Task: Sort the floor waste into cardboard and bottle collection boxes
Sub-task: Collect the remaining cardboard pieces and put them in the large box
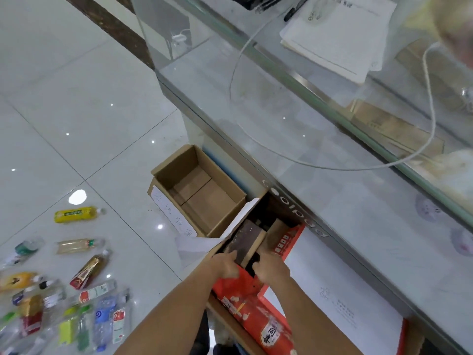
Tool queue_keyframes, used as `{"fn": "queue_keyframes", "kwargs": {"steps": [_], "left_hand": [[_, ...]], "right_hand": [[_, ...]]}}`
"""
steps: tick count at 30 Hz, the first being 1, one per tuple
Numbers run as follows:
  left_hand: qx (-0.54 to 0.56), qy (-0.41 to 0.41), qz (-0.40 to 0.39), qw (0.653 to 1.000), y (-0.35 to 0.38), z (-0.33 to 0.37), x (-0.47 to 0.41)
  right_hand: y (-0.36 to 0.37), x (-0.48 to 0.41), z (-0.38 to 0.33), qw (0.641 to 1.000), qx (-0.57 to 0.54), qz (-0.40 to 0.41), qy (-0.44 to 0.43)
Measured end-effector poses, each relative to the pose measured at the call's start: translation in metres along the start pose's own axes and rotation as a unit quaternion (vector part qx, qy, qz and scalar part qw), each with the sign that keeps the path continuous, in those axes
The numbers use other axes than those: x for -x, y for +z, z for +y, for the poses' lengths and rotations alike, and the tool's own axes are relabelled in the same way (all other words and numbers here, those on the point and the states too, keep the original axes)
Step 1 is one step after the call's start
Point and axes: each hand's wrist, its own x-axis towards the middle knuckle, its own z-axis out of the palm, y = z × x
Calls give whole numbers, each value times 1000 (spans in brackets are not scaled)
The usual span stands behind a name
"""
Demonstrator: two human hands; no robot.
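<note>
Two cardboard boxes stand on the floor against a glass counter. The farther box is open and holds nothing. The nearer box holds a brown cardboard piece and red printed cardboard. My left hand grips the lower end of the brown piece inside that box. Beside it, my right hand has its fingers curled over the red cardboard's edge. Several plastic bottles lie scattered on the tiles at lower left, among them a yellow bottle.
The glass counter runs diagonally along the right, with papers and a white cable on top. A handwritten paper label hangs on the far box's side. Bare glossy floor tiles fill the upper left.
</note>
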Motion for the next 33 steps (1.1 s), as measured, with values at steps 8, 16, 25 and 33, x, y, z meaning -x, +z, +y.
{"fn": "queue_keyframes", "kwargs": {"steps": [8,16,25,33], "left_hand": [[91,-11,92,991,24,-93,116],[343,-124,220,905,118,-269,236],[504,-284,264,772,287,-473,326],[634,-351,228,650,432,-517,334]], "right_hand": [[9,63,-84,919,336,-105,-176],[116,192,-229,799,493,-143,-314],[343,334,-342,637,589,-184,-462],[492,399,-338,471,692,-208,-506]]}}
